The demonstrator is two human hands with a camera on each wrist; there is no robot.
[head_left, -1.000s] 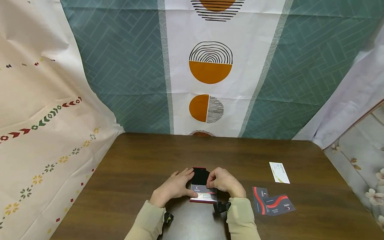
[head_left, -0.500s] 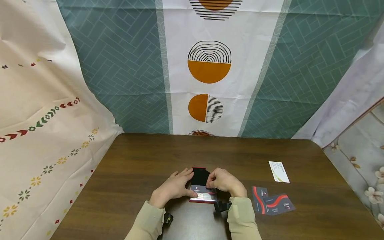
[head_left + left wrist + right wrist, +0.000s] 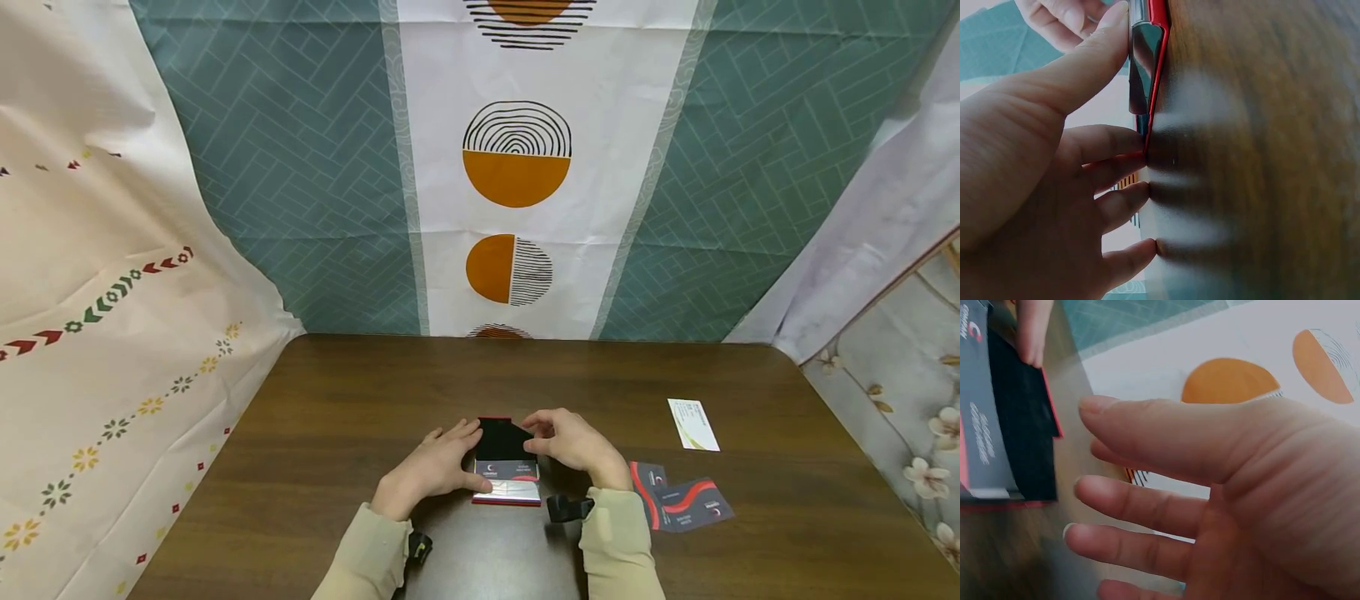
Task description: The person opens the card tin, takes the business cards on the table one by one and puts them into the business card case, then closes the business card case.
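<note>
A red-edged business card case [image 3: 506,492] lies opened on the table, its black inner lid [image 3: 501,439] folded out away from the body. A dark grey business card [image 3: 507,471] with a red stripe sits in it behind a shiny metal band. My left hand [image 3: 431,467] rests along the left side. Its thumb [image 3: 1100,47] presses on the metal band, and its spread fingers touch the lid's edge and the tabletop. To the right of the lid hovers my right hand [image 3: 573,446], fingers apart with nothing between them, as the right wrist view also shows.
Two dark grey cards with red stripes [image 3: 693,507] overlap on the table right of my right forearm. A white card [image 3: 693,424] lies beyond them. Patterned cloth [image 3: 517,275] hangs behind the wooden table [image 3: 360,392], with more fabric at both sides.
My right hand has let go of the card in the case and moved a little right and away, its fingers spreading. The left hand keeps its place on the case.
</note>
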